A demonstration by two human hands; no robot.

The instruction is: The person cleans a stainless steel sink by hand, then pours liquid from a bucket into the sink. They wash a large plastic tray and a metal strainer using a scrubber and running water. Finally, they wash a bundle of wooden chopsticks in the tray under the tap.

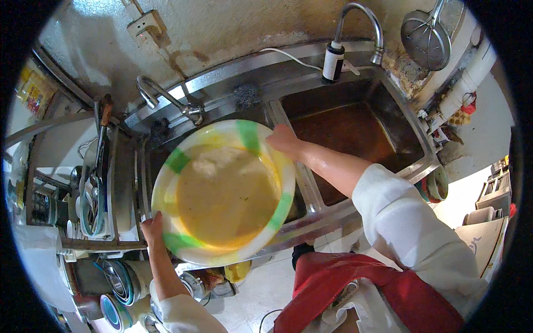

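A large white basin with green and yellow patches on its rim point(252, 137) is tilted over the left sink basin point(297, 208). Cloudy yellowish liquid point(227, 200) fills its bottom, with pale froth near the far side. My left hand point(152, 229) grips the rim at the lower left. At the upper right, the fingers of my right hand point(284, 141) are closed around the opposite rim. Much of the left sink is hidden beneath the basin. To the right, the other sink point(343, 129) holds brown liquid.
Two taps, a left faucet point(175, 100) and a tall gooseneck faucet point(358, 25), rise behind the sinks. A scouring pad point(245, 96) lies on the back ledge. Left stands a metal rack point(125, 243) with utensils. A mesh strainer point(429, 39) hangs at right; stacked pots point(118, 287) stand below.
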